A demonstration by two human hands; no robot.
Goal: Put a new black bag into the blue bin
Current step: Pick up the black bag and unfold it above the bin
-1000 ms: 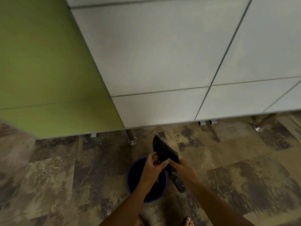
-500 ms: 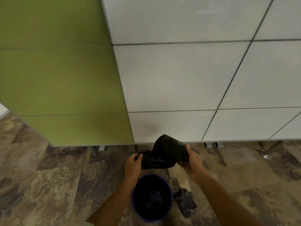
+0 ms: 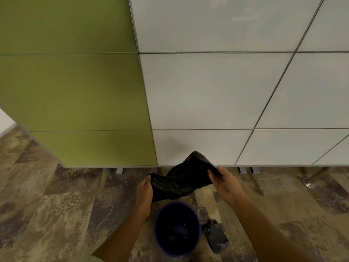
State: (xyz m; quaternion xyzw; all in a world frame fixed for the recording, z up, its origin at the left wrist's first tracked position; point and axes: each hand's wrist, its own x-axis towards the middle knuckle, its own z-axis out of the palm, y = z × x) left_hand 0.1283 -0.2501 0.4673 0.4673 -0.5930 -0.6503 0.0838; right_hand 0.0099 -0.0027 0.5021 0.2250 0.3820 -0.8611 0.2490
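Observation:
A round blue bin [image 3: 196, 220] stands on the floor below my hands, its inside dark. Above its far rim I hold a crumpled black bag [image 3: 181, 178] stretched between both hands. My left hand [image 3: 144, 191] grips the bag's left end and my right hand [image 3: 225, 183] pinches its right upper corner. The bag is partly unfolded, with one corner sticking up in front of the white panel. It hangs in the air and does not touch the bin.
A second black bag [image 3: 215, 236] lies flat on the patterned carpet just right of the bin. Green [image 3: 75, 91] and white [image 3: 217, 91] partition panels rise close in front, on metal feet [image 3: 308, 183]. Open carpet spreads to the left and right.
The folded bag has been pulled open sideways, my hands spreading apart and rising above the bin. The view has tilted up toward the panels.

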